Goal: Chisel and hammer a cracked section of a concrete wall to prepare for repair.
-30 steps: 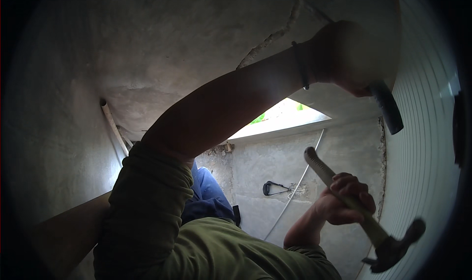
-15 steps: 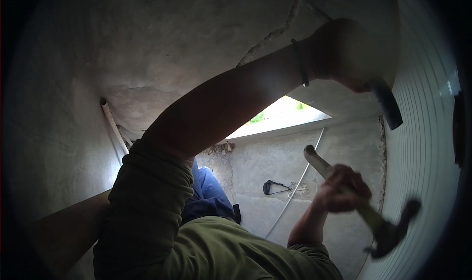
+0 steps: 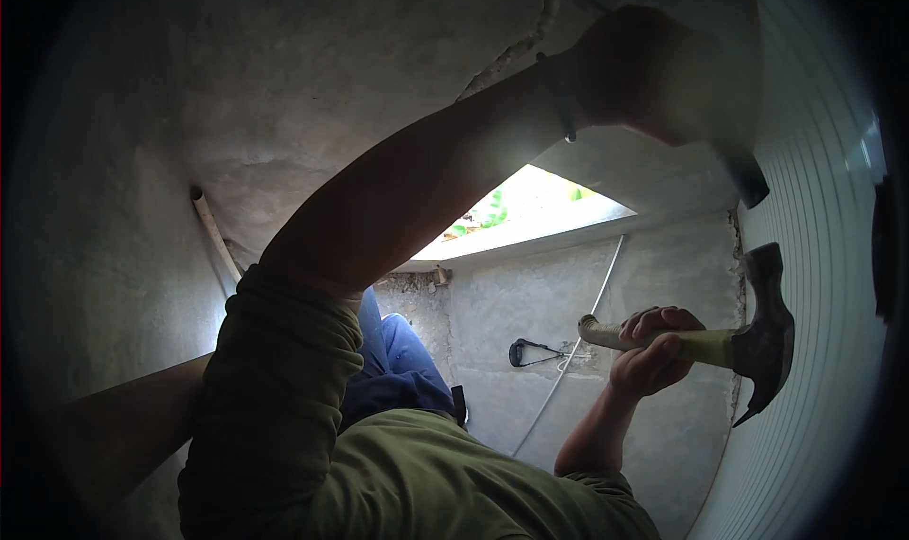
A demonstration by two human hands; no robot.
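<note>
My right hand [image 3: 653, 351] is wrapped round the pale yellow-green handle of a claw hammer [image 3: 765, 336]. The dark metal head stands at the right, its striking face up and its claw down. Just above it, apart from the hammer, is the thick dark handle end of a chisel [image 3: 746, 175]. My left hand [image 3: 653, 76] grips this chisel, with the arm stretched across the upper view and a dark band at the wrist. A thin shaft runs from the far side of that hand to a rough groove [image 3: 516, 55] in the grey wall. The fingers are in deep shadow.
A white ribbed panel [image 3: 814, 256] stands close on the right. Behind my arm is a bright opening [image 3: 540, 208]. A white cable [image 3: 568, 355] and a black strap loop [image 3: 519, 352] are on the grey surface. At left are a pipe [image 3: 213, 227] and a brown board [image 3: 128, 426].
The hammer has swung up, its head now higher and nearer the chisel handle. My left hand and the chisel appear slightly higher and further left.
</note>
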